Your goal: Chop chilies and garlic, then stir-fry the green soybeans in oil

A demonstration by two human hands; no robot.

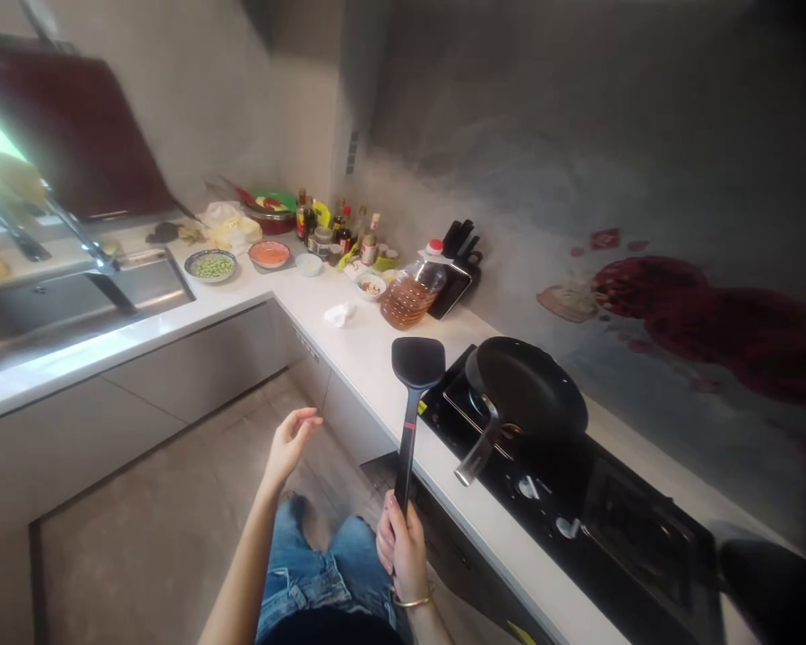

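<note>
My right hand (403, 542) is wrapped round the handle of a black spatula (417, 360), held upright with its broad blade at the top and a red band on the handle. To the left, my left hand (294, 443) hangs in the air over the floor, fingers apart and slightly bent, touching nothing. Right of the spatula, a black frying pan (527, 390) sits on the left burner of the black gas stove (645, 528), its handle pointing toward me. A bluish spot shows beside the pan at the burner.
A large oil bottle (413, 291) and a knife block (453, 282) stand on the white counter (369, 354). Near the corner are a bowl of green peas (211, 265), a bowl of orange food (269, 254), and several sauce bottles (342, 228). A sink (127, 291) lies at left.
</note>
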